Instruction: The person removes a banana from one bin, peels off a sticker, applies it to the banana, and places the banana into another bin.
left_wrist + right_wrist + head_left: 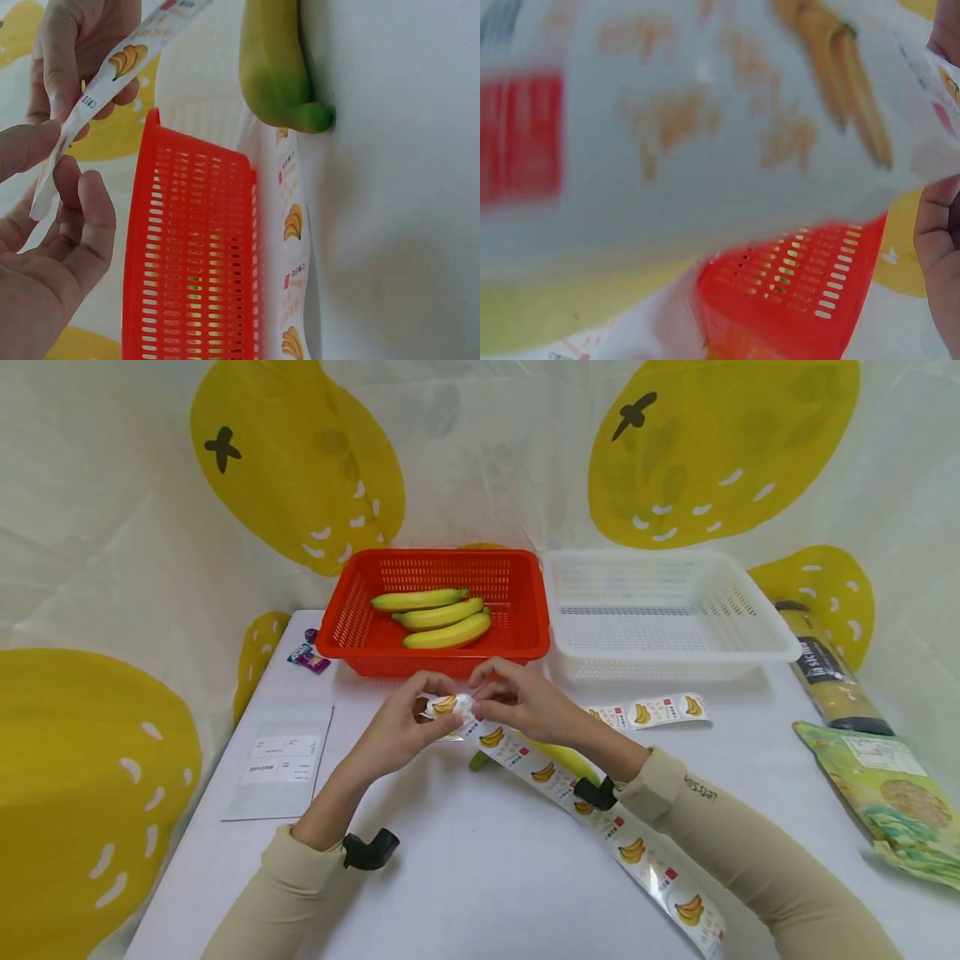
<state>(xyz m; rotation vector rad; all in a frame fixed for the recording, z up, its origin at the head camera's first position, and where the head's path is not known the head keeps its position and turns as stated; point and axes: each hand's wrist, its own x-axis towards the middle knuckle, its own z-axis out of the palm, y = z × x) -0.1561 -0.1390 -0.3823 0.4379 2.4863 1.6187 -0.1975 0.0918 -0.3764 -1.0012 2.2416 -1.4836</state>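
Observation:
Both hands hold one end of a long strip of banana stickers [543, 772] above the table, in front of the red basket. My left hand [405, 727] pinches its tip between thumb and fingers. My right hand [528, 703] pinches the strip just beside that, as the left wrist view also shows. From there the strip slants down under the right forearm towards the lower right. A yellow banana [562, 757] with a green end [311, 118] lies on the table, partly hidden behind strip and arm. In the right wrist view the strip [705, 150] is blurred and fills the upper part.
Three bananas [446, 633] lie in the red basket [341, 635]. Beside it stands a white basket [675, 657]. Another sticker strip [652, 712] lies before the baskets. A labelled flat packet [277, 768] and wrapped sweets [309, 658] are left; a green bag [892, 793] and a pasta packet [832, 672] are right.

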